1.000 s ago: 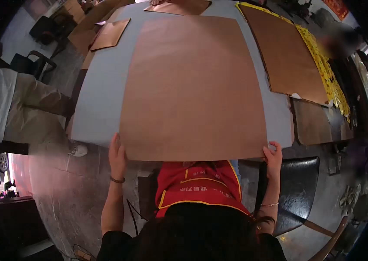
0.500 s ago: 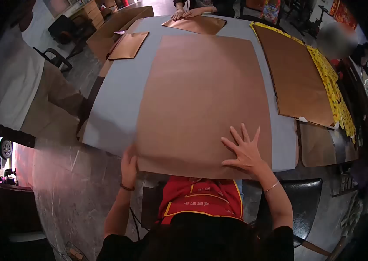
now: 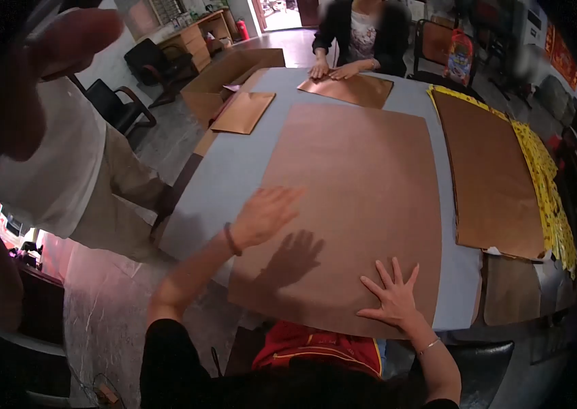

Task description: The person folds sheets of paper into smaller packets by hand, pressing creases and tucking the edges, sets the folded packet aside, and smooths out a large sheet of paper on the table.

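Note:
A large sheet of brown kraft paper (image 3: 350,204) lies flat on the table, its near edge reaching over the table's front. My right hand (image 3: 394,300) rests on the sheet's near right part with fingers spread flat. Above the left part of the sheet, my left hand (image 3: 264,215) is held in the air, fingers stretched out and a little blurred. Its shadow falls on the paper below, and nothing is in it.
The grey-blue tabletop (image 3: 217,170) shows around the sheet. A stack of brown sheets (image 3: 493,170) with yellow printed wrap (image 3: 540,170) lies right. A folded brown piece (image 3: 244,112) sits far left. Across, a person's hands (image 3: 336,69) press a copper-brown sheet (image 3: 353,90). Another person (image 3: 64,163) stands left.
My left hand has left the sheet's near left edge and risen over the paper, forward and to the right. The right hand stays flat on the sheet. The head view has tilted up.

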Demonstrator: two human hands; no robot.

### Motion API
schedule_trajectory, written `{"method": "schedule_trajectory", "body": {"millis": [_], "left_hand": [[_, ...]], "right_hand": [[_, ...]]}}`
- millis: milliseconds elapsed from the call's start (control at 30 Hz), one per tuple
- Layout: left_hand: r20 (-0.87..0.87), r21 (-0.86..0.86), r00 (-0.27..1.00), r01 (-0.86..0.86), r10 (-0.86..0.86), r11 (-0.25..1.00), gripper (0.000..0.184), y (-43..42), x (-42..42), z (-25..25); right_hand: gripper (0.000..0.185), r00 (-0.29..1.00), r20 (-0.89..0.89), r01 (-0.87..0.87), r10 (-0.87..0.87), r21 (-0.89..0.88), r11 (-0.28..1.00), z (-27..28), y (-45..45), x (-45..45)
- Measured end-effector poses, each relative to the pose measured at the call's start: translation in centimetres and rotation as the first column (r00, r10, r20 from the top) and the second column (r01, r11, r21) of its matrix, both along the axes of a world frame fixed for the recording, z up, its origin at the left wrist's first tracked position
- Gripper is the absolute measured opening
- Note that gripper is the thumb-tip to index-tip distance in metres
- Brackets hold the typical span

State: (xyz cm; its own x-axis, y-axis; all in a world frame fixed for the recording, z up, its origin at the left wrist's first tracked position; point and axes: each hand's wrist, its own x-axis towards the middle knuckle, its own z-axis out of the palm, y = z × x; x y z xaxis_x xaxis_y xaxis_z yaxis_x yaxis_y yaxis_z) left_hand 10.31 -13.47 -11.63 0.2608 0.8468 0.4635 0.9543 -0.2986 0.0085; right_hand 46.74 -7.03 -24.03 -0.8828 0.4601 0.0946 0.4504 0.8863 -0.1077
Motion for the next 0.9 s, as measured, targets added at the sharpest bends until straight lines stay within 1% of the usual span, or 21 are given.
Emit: {"method": "schedule_trajectory", "body": {"millis": [33,67,100,133,167,233,267,300,333,400,433,500,533,567,600,633,700,767,833,867,900], "left_hand": [[-0.026,0.060,0.976,0.217,-0.215,0.974,0.046,2.8,1.1,-1.2],[-0.070,-0.105,0.981,0.174,-0.182,0.979,0.050,4.0,2.6,-2.0],[-0.068,-0.136,0.961,0.256,-0.266,0.957,0.055,5.9,3.7,-3.6],[-0.015,-0.115,0.955,0.292,-0.295,0.950,0.058,7.4,5.0,-6.3],[0.026,-0.182,0.951,0.308,-0.309,0.934,0.058,8.1,6.6,-6.6],[0.027,-0.261,0.946,0.319,-0.323,0.911,0.057,8.4,9.2,-7.0],[0.079,-0.329,0.941,0.335,-0.328,0.883,0.056,8.2,10.2,-6.2],[0.128,-0.393,0.938,0.345,-0.321,0.852,0.055,8.0,10.6,-5.4],[0.091,-0.382,0.951,0.307,-0.295,0.871,0.055,7.9,10.3,-5.0],[0.228,-0.417,0.925,0.374,-0.303,0.828,0.057,7.4,10.4,-4.7],[0.237,-0.415,0.926,0.370,-0.294,0.831,0.057,6.8,10.3,-4.5],[0.146,-0.406,0.966,0.256,-0.214,0.877,0.053,6.1,9.9,-3.9],[0.185,-0.407,0.957,0.280,-0.221,0.870,0.053,5.8,9.9,-4.0],[0.224,-0.402,0.954,0.274,-0.197,0.874,0.052,5.6,9.8,-4.6],[0.255,-0.398,0.951,0.266,-0.173,0.878,0.052,5.5,9.4,-5.1],[0.284,-0.406,0.940,0.295,-0.188,0.865,0.052,5.3,9.3,-5.9],[0.400,-0.361,0.905,0.301,-0.145,0.883,0.050,4.9,9.5,-7.4],[0.434,-0.398,0.889,0.336,-0.148,0.853,0.051,4.7,9.6,-7.8],[0.457,-0.433,0.877,0.363,-0.146,0.825,0.052,4.4,9.4,-8.5],[0.500,-0.407,0.856,0.366,-0.131,0.837,0.049,4.2,9.5,-9.1],[0.541,-0.375,0.833,0.362,-0.116,0.853,0.046,4.1,9.6,-9.5]], "right_hand": [[0.085,1.000,-0.008,0.021,-0.022,-0.058,0.998,-0.3,-0.5,0.4],[0.084,0.999,-0.038,0.024,-0.027,-0.077,0.997,-0.5,0.2,0.0],[0.083,0.998,-0.054,0.012,-0.015,-0.061,0.998,-0.4,0.3,-0.1],[0.082,0.999,-0.051,0.005,-0.009,-0.065,0.998,-0.2,0.2,0.1],[0.082,0.997,-0.081,-0.016,0.014,-0.025,1.000,-0.3,0.1,0.1],[0.082,0.992,-0.122,-0.018,0.018,0.001,1.000,-0.3,0.1,0.2],[0.082,0.988,-0.149,-0.026,0.028,0.015,1.000,-0.3,0.1,0.3],[0.081,0.983,-0.179,-0.041,0.045,0.029,0.999,-0.4,0.0,0.4],[0.081,0.977,-0.205,-0.056,0.064,0.040,0.998,-0.4,-0.1,0.5],[0.081,0.973,-0.218,-0.072,0.079,0.040,0.997,-0.5,-0.1,0.6],[0.081,0.976,-0.206,-0.069,0.072,0.024,0.997,-0.5,-0.1,0.6],[0.080,0.990,-0.139,-0.040,0.037,-0.024,0.999,-0.6,0.0,0.5],[0.080,0.995,-0.097,-0.015,0.010,-0.051,0.999,-0.7,0.0,0.4],[0.080,0.998,-0.056,0.004,-0.008,-0.067,0.998,-0.7,-0.5,1.4],[0.082,0.998,-0.069,0.000,-0.006,-0.085,0.996,-0.5,-0.3,0.8],[0.085,0.996,-0.088,-0.001,-0.008,-0.107,0.994,-0.3,-0.1,0.2],[0.085,0.998,-0.054,0.019,-0.026,-0.123,0.992,-0.1,-0.2,0.0],[0.085,0.998,-0.022,0.047,-0.051,-0.139,0.989,0.3,-0.2,0.1],[0.084,1.000,-0.008,0.022,-0.022,-0.076,0.997,0.6,-0.3,-0.2],[0.084,0.999,0.017,0.048,-0.047,-0.094,0.994,0.5,-0.5,-0.2],[0.084,0.999,0.039,0.038,-0.035,-0.063,0.997,0.5,-0.4,-0.3]]}}
